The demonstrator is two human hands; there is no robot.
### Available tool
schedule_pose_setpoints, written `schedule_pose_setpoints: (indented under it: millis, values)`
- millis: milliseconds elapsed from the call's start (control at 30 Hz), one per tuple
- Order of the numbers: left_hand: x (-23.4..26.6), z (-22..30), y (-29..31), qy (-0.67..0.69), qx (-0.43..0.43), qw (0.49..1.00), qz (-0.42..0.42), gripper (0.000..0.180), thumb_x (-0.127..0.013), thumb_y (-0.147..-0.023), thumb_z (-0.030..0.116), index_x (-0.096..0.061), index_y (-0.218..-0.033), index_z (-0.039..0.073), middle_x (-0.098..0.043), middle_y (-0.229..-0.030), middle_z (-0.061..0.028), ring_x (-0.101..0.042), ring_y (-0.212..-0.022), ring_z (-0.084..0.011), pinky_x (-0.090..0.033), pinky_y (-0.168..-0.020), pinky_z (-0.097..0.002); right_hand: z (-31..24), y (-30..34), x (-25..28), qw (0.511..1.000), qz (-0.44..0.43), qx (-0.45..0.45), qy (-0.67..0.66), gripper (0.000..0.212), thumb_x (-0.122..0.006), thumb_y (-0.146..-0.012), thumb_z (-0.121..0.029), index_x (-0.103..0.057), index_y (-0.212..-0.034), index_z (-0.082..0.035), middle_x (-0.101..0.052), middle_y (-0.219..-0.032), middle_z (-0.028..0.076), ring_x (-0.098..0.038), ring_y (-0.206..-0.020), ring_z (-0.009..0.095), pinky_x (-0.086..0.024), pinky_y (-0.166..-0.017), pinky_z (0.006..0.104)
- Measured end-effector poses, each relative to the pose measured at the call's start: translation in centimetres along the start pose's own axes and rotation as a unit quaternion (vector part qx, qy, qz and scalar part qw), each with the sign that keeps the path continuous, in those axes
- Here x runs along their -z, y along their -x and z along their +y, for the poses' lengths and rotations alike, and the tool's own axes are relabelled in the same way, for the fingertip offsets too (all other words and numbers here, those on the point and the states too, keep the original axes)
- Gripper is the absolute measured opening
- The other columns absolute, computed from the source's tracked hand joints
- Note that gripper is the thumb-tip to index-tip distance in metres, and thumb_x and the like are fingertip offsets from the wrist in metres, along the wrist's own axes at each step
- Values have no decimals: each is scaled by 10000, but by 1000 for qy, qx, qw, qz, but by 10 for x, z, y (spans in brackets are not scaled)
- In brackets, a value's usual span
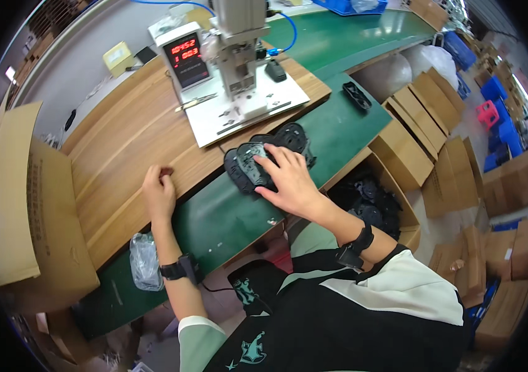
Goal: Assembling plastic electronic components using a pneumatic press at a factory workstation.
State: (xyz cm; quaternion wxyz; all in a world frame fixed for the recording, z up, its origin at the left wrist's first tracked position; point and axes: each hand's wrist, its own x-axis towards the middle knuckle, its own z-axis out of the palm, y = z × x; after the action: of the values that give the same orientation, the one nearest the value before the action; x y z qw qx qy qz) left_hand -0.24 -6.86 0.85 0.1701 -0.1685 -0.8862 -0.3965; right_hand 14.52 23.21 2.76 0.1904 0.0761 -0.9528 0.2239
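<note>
My left hand [159, 189] rests on the wooden board [115, 149], its fingers curled in. Whatever it may hold is hidden. Over a cluster of palm-sized black plastic shells [239, 173] on the bench, my right hand [293, 185] has thumb and fingers around the edges of the front grey-black shell [252, 162]. More round-ended shells [292, 133] lie just behind my fingertips. Beyond them stands a bench press [239, 68] on a white base plate [214, 127]. A small black piece [275, 70] sits on that plate's right side.
A display box [183, 56] with red digits stands left of the press. Another black part [357, 96] lies on the green bench [350, 133]. An open carton [409, 229] of black parts is at right, a clear plastic bag [146, 263] by my left forearm, a big carton [53, 204] far left.
</note>
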Motion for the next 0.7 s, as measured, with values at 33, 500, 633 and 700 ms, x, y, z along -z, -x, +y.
schedule_pose_setpoints:
  millis: [33, 500, 633, 700]
  values:
    - [1, 2, 1, 1, 3, 1000, -2, 147, -535, -915, -51, -674, -964, -38, -690, -949, -188, -709, -899, -330, -555, -814, -402, -2, -1, -3, 1000, 11, -5, -5, 647, -851, -796, -269, -604, -1370, -100, -517, -1470, 196, -470, -1360, 392, -361, -1117, 513]
    - [4, 41, 9, 107, -65, 992, 33, 163, -533, -978, -3, -682, -1041, -29, -636, -869, -133, -634, -794, -244, -499, -724, -346, -10, -20, 29, 960, 64, 57, -267, 263, -680, -780, 21, -675, -1035, -41, -645, -1280, 151, -593, -1266, 365, -475, -1097, 446]
    - [-17, 54, 25, 331, 1, 937, -112, 234, -559, -1041, 126, -721, -1133, -17, -688, -876, -44, -586, -728, -97, -469, -657, -254, -27, -19, 35, 938, 9, 94, -332, 225, -714, -849, -55, -658, -1065, -30, -585, -1356, 181, -566, -1303, 379, -449, -1124, 447]
    - [-25, 63, 30, 341, 10, 929, -143, 207, -610, -1030, 125, -733, -1111, -21, -685, -875, -27, -593, -727, -99, -482, -683, -261, -27, -20, 34, 939, -6, 110, -325, 240, -750, -890, -143, -652, -1078, -30, -567, -1385, 190, -548, -1334, 380, -436, -1138, 452]
